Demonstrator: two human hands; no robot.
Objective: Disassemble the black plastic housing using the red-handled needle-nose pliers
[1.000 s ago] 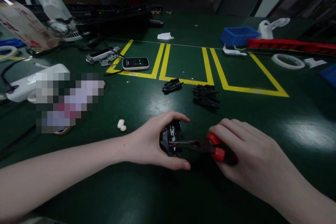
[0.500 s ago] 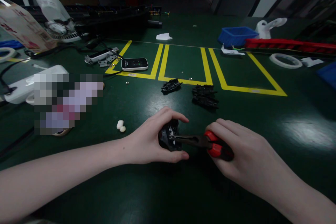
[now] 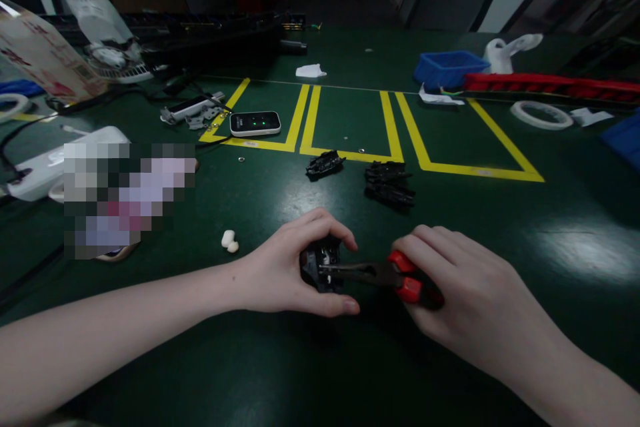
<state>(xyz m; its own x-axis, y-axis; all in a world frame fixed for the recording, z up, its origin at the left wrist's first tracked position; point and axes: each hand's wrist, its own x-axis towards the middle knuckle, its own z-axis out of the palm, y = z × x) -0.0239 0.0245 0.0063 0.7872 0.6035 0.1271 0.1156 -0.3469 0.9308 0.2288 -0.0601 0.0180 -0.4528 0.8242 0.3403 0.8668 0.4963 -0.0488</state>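
Note:
My left hand (image 3: 290, 263) is wrapped around a black plastic part (image 3: 314, 267), with thumb and forefinger curved about its two sides. Small light-coloured bits show inside the part. Red-handled needle-nose pliers (image 3: 383, 273) are gripped in my right hand (image 3: 460, 287), which is closed on the handles. The plier tips reach into the part; whether they pinch anything is too small to tell. Beyond my hands lie more black plastic pieces, a single one (image 3: 325, 165) and a cluster (image 3: 389, 183) to its right.
Yellow tape outlines (image 3: 350, 155) mark the green table (image 3: 270, 360). A white-edged black device (image 3: 255, 123) has lit green dots. Two cream earbud-like pieces (image 3: 229, 240) and a blurred-out phone-like object (image 3: 145, 207) lie left. A blue bin (image 3: 450, 70) and tape roll (image 3: 541, 115) stand back right.
The black part is turned slightly in my left hand, and the plier tips have shifted a little to the left with it. More green dots are lit on the device.

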